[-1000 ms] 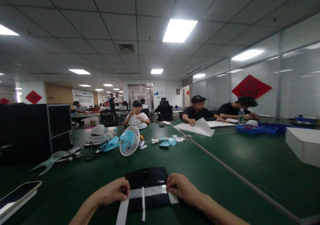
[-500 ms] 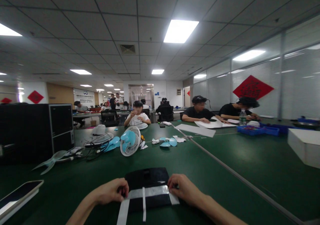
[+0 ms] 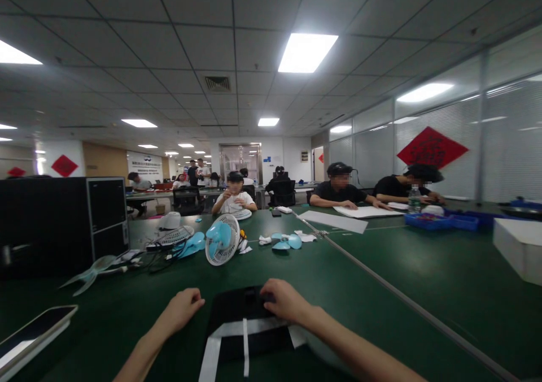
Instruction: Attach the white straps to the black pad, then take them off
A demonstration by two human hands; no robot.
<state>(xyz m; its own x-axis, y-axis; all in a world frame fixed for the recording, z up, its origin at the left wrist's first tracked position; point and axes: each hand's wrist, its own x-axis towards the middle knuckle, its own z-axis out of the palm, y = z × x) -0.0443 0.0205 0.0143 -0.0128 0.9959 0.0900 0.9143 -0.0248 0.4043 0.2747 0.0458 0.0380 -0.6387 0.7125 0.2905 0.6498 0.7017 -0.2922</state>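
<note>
Left grip (image 3: 183, 307) has withdrawn, half-curled, empty, beside the black panel (image 3: 231, 311); right grip (image 3: 285, 300), part-curled, over it, hold unclear.

The left forearm (image 3: 144, 348) and right forearm (image 3: 358, 339) are slender and bare.

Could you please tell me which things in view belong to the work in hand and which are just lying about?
In the work:
black flat item, right hand over it, left hand beside it
pale strips across it

Apparently lying about:
fan grille with blue blades
loose blue blade set
phone-like device
computer case
</note>
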